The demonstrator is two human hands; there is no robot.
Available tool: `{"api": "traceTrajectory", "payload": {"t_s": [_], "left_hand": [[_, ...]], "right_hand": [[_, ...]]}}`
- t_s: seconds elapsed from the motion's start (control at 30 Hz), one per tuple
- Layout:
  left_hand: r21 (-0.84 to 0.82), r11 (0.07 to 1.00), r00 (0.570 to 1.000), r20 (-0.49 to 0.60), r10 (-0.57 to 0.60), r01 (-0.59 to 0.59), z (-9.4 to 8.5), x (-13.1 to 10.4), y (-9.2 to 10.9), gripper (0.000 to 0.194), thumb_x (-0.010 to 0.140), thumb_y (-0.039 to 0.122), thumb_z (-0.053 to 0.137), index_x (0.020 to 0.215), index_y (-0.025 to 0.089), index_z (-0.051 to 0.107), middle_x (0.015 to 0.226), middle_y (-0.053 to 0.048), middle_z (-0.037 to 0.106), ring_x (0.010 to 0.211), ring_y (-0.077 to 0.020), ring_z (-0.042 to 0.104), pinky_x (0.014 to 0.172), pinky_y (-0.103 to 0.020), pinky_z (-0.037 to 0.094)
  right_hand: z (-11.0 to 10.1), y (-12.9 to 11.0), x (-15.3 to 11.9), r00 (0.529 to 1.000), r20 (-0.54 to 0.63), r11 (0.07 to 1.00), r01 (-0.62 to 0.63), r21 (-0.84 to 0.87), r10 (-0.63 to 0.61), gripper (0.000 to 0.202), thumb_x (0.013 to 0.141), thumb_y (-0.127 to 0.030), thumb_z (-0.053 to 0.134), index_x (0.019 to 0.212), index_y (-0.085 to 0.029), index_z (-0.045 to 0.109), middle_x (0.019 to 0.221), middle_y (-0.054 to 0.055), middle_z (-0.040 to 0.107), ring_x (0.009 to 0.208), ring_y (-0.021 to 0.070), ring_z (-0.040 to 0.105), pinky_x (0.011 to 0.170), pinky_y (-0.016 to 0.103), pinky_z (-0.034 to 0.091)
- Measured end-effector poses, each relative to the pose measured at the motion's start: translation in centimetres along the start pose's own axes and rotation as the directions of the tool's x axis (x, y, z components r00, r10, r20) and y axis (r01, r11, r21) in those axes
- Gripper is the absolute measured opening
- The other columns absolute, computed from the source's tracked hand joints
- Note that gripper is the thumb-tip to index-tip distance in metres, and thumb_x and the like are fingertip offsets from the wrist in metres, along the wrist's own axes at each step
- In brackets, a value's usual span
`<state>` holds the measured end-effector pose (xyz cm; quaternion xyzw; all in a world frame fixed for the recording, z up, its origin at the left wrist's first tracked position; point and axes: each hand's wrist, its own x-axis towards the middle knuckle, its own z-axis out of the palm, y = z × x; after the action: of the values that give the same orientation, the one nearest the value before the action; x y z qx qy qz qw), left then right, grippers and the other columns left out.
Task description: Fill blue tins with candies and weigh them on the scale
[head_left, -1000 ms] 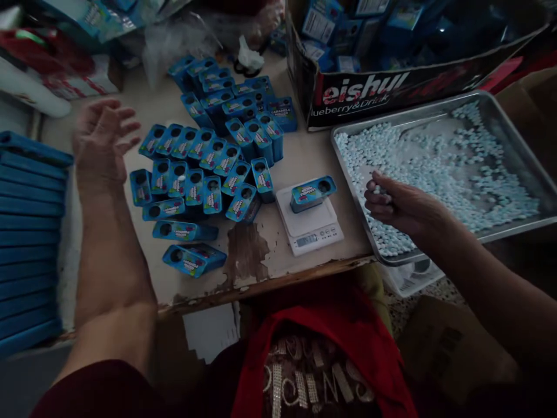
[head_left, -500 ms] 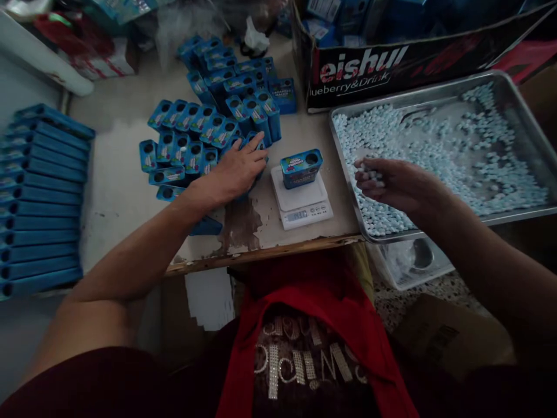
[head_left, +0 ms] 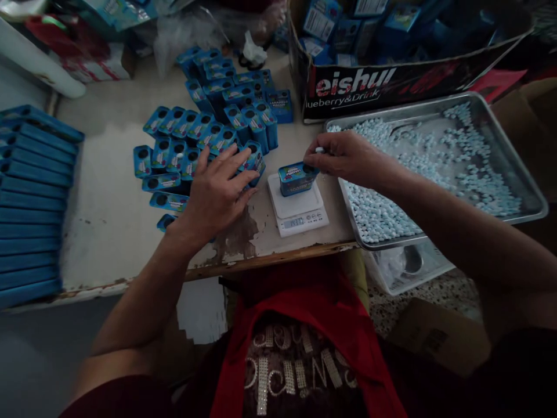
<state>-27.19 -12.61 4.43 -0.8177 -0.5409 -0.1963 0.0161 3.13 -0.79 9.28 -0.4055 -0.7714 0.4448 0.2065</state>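
Note:
A small blue candy box (head_left: pixel 297 179) stands upright on a white digital scale (head_left: pixel 300 212), the round hole in its top at the right end. My right hand (head_left: pixel 342 155) is closed in a pinch right over that hole, with a pale candy showing between the fingers. To the right, a metal tray (head_left: pixel 481 145) holds loose white and pale blue candies (head_left: pixel 376 217). My left hand (head_left: pixel 221 186) lies with fingers spread over a cluster of blue boxes (head_left: pixel 187 125). The fingertips touch a box (head_left: pixel 255 159) at the cluster's right edge.
A row of blue boxes (head_left: pixel 32 215) lies along the table's left side. Behind the tray stands a black carton (head_left: pixel 348 87) filled with more blue boxes. A plastic container (head_left: pixel 409 267) sits below the tray. Crumpled white paper (head_left: pixel 253 51) lies at the back.
My right hand has moved left from above the tray to the hole of the box on the scale. My left hand has shifted slightly left and nearer me. The view has turned a little.

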Motion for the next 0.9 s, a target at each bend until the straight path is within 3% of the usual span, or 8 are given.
{"api": "traceTrajectory", "payload": {"t_s": [0.17,0.37,0.6,0.67,0.73,0.83,0.9], "left_hand": [[-0.025,0.999,1.0,-0.008,-0.02,0.02,-0.4,-0.5,0.8,0.033,0.113,0.029,0.066,0.143,0.036,0.077,0.174,-0.005,0.064,0.168,-0.0409,0.055,0.145,-0.082,0.031],[-0.05,0.997,0.996,0.081,-0.047,0.052,-0.7,-0.1,0.8,0.044,0.108,0.037,0.076,0.152,0.04,0.073,0.177,-0.006,0.061,0.168,-0.0441,0.054,0.144,-0.083,0.03],[-0.018,0.996,0.992,0.093,-0.088,0.09,-1.2,0.5,2.1,0.038,0.117,0.033,0.061,0.154,0.034,0.069,0.181,-0.005,0.056,0.17,-0.0367,0.053,0.147,-0.075,0.031],[-0.02,0.994,0.988,0.111,-0.104,0.107,-1.2,0.6,2.4,0.037,0.118,0.034,0.061,0.154,0.03,0.068,0.182,-0.007,0.055,0.17,-0.0373,0.053,0.148,-0.074,0.028],[-0.041,0.993,0.987,0.116,-0.107,0.112,-1.2,0.6,2.4,0.037,0.119,0.038,0.061,0.155,0.029,0.067,0.182,-0.007,0.055,0.17,-0.0378,0.052,0.148,-0.074,0.028],[-0.086,0.992,0.993,0.085,-0.085,0.093,-1.2,0.6,2.3,0.041,0.12,0.049,0.059,0.155,0.029,0.067,0.18,-0.007,0.057,0.168,-0.0363,0.056,0.146,-0.07,0.036],[-0.131,0.986,0.993,0.068,-0.092,0.1,-1.2,0.6,2.2,0.043,0.12,0.055,0.057,0.155,0.033,0.067,0.179,-0.005,0.058,0.166,-0.034,0.057,0.143,-0.065,0.045]], "right_hand": [[0.0,0.0,0.3,0.997,0.045,0.965,0.071,-0.253,-0.062,0.016,0.093,-0.035,0.09,0.097,-0.02,0.084,0.076,0.0,0.067,0.08,0.0193,0.06,0.078,0.036,0.041],[-0.3,0.6,0.2,0.997,0.046,0.946,0.074,-0.316,-0.063,0.018,0.092,-0.036,0.088,0.104,-0.022,0.087,0.087,0.002,0.073,0.086,0.0218,0.064,0.081,0.037,0.044],[-0.5,-0.8,0.5,0.996,0.063,0.945,0.08,-0.316,-0.063,0.01,0.09,-0.03,0.089,0.096,-0.023,0.084,0.088,0.003,0.071,0.089,0.0232,0.063,0.081,0.037,0.045],[-1.1,-1.2,0.2,1.0,0.005,0.984,0.027,-0.179,-0.027,0.008,0.089,-0.027,0.088,0.093,-0.023,0.082,0.088,0.004,0.069,0.086,0.0215,0.059,0.077,0.036,0.044],[-2.5,-0.6,-0.4,0.992,-0.082,0.986,-0.079,0.147,0.092,0.008,0.091,-0.027,0.086,0.091,-0.024,0.078,0.085,0.002,0.065,0.077,0.0181,0.052,0.07,0.035,0.041],[-5.4,3.3,-1.9,0.925,-0.199,0.788,-0.147,0.598,0.323,0.024,0.089,-0.025,0.089,0.084,-0.029,0.066,0.081,0.0,0.057,0.072,0.0169,0.043,0.063,0.032,0.041],[-7.1,7.1,-3.2,0.895,-0.263,0.773,-0.128,0.621,0.359,0.036,0.086,-0.025,0.092,0.08,-0.032,0.057,0.078,0.001,0.054,0.076,0.0197,0.045,0.064,0.033,0.043]]}}
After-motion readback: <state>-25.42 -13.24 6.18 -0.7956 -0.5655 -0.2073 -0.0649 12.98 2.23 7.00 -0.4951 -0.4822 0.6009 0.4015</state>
